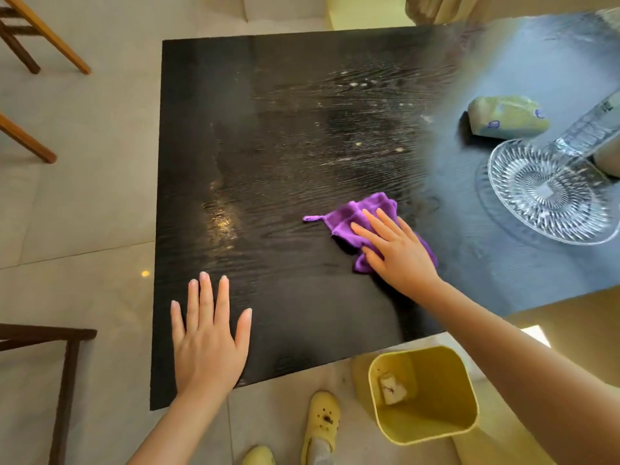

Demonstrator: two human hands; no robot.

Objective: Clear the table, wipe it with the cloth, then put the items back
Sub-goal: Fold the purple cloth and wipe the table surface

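A dark wood-grain table [268, 146] fills the middle of the head view, with pale streaks and specks across its far half. A crumpled purple cloth [355, 219] lies right of centre. My right hand [396, 250] presses flat on the cloth, fingers spread and pointing up-left. My left hand [208, 337] rests palm-down on the bare table near its front left corner, fingers apart, holding nothing. On the right part of the table stand a clear cut-glass vase [550, 193] with a wide base and a green tissue pack [506, 117].
A yellow waste bin [426, 427] holding a scrap stands on the floor under the table's front edge. My yellow clogs [323, 421] are beside it. Wooden chair legs [43, 38] and a dark stool frame [67, 364] stand on the tiled floor at left.
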